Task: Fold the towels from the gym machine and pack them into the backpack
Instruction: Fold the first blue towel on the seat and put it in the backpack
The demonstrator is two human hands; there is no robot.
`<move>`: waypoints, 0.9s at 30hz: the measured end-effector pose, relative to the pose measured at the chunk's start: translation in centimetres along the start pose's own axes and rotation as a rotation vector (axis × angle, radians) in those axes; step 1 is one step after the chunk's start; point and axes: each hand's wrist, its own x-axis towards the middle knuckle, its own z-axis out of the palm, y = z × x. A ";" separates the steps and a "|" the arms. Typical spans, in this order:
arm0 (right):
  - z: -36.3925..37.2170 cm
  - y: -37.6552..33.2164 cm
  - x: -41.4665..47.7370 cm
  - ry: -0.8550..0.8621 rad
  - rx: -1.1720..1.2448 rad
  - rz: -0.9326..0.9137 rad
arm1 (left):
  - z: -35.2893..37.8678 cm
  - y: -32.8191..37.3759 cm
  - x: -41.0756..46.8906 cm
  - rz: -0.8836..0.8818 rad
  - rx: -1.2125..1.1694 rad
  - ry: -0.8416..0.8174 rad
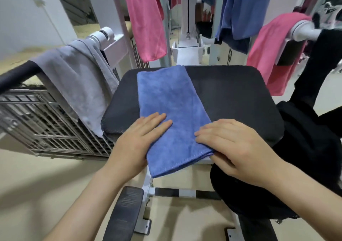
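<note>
Head view: left hand and right hand press flat, fingers together, on blue towel; wire crate contents unclear.

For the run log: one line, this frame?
left hand, right hand: flat on blue towel | state: folded, lying on black pad

Grey towel over L bar, wire crate below, pink towel hung top ctr, black cloth at R.
</note>
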 end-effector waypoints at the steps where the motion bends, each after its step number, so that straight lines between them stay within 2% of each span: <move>1: -0.3 0.0 0.0 0.014 0.039 0.012 | 0.2 0.0 -0.1 -0.035 -0.048 0.018; 4: -1.3 -0.1 0.5 0.083 0.239 0.127 | -1.1 1.1 -0.3 -0.148 -0.302 0.069; 9: -2.1 0.8 5.6 0.230 0.627 0.410 | -4.3 0.8 1.6 -0.261 -0.613 -0.048; 13: -0.5 4.8 11.4 0.099 0.694 0.641 | -4.9 -1.3 5.3 -0.511 -0.859 0.081; 17: 2.2 8.2 15.3 -0.018 0.469 0.749 | -5.1 -3.4 9.1 -0.703 -0.901 0.340; 18: 3.0 8.7 15.6 -0.053 0.392 0.757 | -5.0 -3.9 9.8 -0.722 -0.909 0.360; 19: 3.7 8.9 15.8 -0.093 0.321 0.763 | -4.7 -4.6 10.5 -0.735 -0.886 0.349; 23: 5.5 9.1 15.4 -0.176 0.192 0.811 | -2.6 -7.3 12.2 -0.809 -0.541 0.212; 27: 5.6 9.5 15.4 -0.117 0.241 0.862 | -2.0 -8.5 13.3 -0.862 -0.528 0.168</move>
